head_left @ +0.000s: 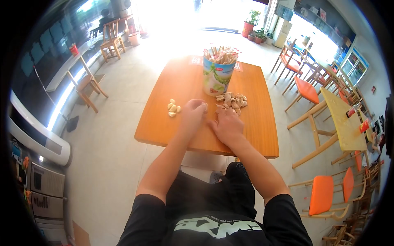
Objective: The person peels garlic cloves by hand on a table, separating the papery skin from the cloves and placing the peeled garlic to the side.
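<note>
I sit at an orange wooden table (246, 135). My left hand (193, 115) rests near the table's middle with its fingers curled; whether it holds a garlic clove I cannot make out. A small group of peeled garlic cloves (173, 108) lies just left of it. My right hand (225, 123) lies flat, fingers reaching toward a pile of garlic cloves and skins (232, 101). Behind that pile stands a tall round can (218, 74) full of chopsticks.
Wooden chairs with orange seats (307, 90) and a yellow table (342, 119) stand to the right. Two wooden chairs (88, 84) stand along a counter at the left. Potted plants (250, 22) sit by the bright doorway. Tiled floor surrounds the table.
</note>
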The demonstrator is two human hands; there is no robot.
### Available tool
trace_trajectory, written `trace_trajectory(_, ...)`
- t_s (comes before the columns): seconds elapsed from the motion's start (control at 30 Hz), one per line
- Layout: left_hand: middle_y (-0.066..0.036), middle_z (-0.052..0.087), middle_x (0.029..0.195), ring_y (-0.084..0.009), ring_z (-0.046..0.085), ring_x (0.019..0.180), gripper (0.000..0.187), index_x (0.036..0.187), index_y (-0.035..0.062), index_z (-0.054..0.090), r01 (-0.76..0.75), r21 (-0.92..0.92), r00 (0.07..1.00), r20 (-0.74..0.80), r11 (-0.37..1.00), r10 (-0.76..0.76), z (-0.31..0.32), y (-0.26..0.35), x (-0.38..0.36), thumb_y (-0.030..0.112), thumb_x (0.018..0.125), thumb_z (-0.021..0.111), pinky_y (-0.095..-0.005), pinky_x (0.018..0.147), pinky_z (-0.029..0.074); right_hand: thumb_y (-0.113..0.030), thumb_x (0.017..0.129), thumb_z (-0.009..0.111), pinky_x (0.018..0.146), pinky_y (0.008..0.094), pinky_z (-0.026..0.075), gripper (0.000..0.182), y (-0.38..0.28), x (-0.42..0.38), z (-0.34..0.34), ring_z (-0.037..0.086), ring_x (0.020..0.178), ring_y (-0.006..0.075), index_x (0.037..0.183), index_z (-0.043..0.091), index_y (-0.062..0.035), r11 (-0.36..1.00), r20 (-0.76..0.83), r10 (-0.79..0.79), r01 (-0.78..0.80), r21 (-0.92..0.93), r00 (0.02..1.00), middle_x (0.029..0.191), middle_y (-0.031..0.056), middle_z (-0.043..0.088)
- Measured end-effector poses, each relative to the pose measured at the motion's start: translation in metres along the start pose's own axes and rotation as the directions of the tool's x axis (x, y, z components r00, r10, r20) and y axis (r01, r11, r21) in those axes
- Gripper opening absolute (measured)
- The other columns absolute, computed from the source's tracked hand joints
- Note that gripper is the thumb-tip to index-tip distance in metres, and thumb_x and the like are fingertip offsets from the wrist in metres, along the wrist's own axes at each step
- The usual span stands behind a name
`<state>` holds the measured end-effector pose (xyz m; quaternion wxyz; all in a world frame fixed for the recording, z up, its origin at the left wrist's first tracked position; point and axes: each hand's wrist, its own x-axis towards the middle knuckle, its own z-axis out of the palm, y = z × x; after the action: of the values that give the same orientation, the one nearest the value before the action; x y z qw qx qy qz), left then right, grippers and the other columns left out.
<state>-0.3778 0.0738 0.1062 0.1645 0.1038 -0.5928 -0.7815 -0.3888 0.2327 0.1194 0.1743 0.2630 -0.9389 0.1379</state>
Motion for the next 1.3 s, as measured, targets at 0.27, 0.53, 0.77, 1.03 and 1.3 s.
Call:
trace_trajectory(0.27, -0.004, 0.065, 0.094, -0.0098, 0.062, 0.079, 0.021, 0.107, -0.0006, 0.063, -0.042, 0.019, 0.999, 0.0, 0.999, 0.042, 0.001, 0.0, -0.004, 0.011, 0.09, 0.067, -0.0242, 0.066, 0.051, -0.033, 0.09, 0.067, 0.065, 0.0423, 0.055, 0.025, 0.014, -0.001, 0.03, 0.067, 0.083, 0.0317, 0.094, 0.062, -0.0083, 0.995, -0.134, -0.099, 0.103, 0.016, 0.986, 0.095, 0.0139, 0.064)
trace_trajectory(0.53, -0.003, 0.065, 0.091, -0.0091, 0.061, 0.077, 0.021, 0.107, -0.0009, 0.062, -0.057, 0.107, 0.997, 0.057, 0.993, 0.052, 0.001, -0.002, -0.007, 0.013, 0.092, 0.066, -0.0238, 0.065, 0.05, -0.023, 0.092, 0.065, 0.066, 0.0431, 0.054, 0.017, 0.049, 0.002, 0.034, 0.067, 0.075, 0.0331, 0.091, 0.061, -0.0066, 0.956, -0.253, -0.083, 0.149, 0.254, 0.964, 0.08, 0.0159, 0.065)
trace_trajectory(0.77, -0.003, 0.064, 0.088, -0.0088, 0.059, 0.071, 0.018, 0.107, -0.0003, 0.063, -0.086, 0.178, 0.996, 0.019, 0.98, 0.084, 0.003, -0.012, -0.002, 0.009, 0.091, 0.064, -0.0223, 0.063, 0.049, -0.022, 0.098, 0.064, 0.047, 0.0217, 0.036, 0.019, 0.091, -0.015, -0.049, 0.045, 0.052, 0.0043, 0.096, 0.063, -0.0029, 0.107, 0.196, 0.477, -0.277, 0.955, 0.857, 0.066, -0.0041, 0.054)
trace_trajectory(1.03, -0.004, 0.067, 0.096, -0.0097, 0.061, 0.076, 0.019, 0.11, 0.0022, 0.064, -0.028, 0.145, 0.999, 0.046, 0.989, 0.021, 0.006, -0.001, -0.007, 0.01, 0.093, 0.065, -0.0229, 0.065, 0.049, -0.021, 0.1, 0.063, 0.04, 0.0189, 0.026, 0.016, 0.236, -0.153, -0.069, 0.035, 0.047, -0.0002, 0.093, 0.063, -0.0055, -0.078, 0.143, 0.721, -0.125, 0.989, 0.678, 0.065, -0.0067, 0.052)
trace_trajectory(1.3, -0.008, 0.067, 0.109, -0.0119, 0.062, 0.086, 0.019, 0.112, 0.0028, 0.063, -0.044, 0.276, 0.999, 0.006, 0.96, 0.044, 0.005, 0.002, -0.008, 0.008, 0.093, 0.064, -0.0261, 0.073, 0.052, -0.027, 0.094, 0.065, 0.054, 0.0319, 0.048, 0.028, 0.337, -0.255, 0.223, 0.058, 0.057, 0.0162, 0.085, 0.065, -0.0009, 0.17, 0.247, 0.825, -0.64, 0.749, 0.508, 0.07, 0.0053, 0.064)
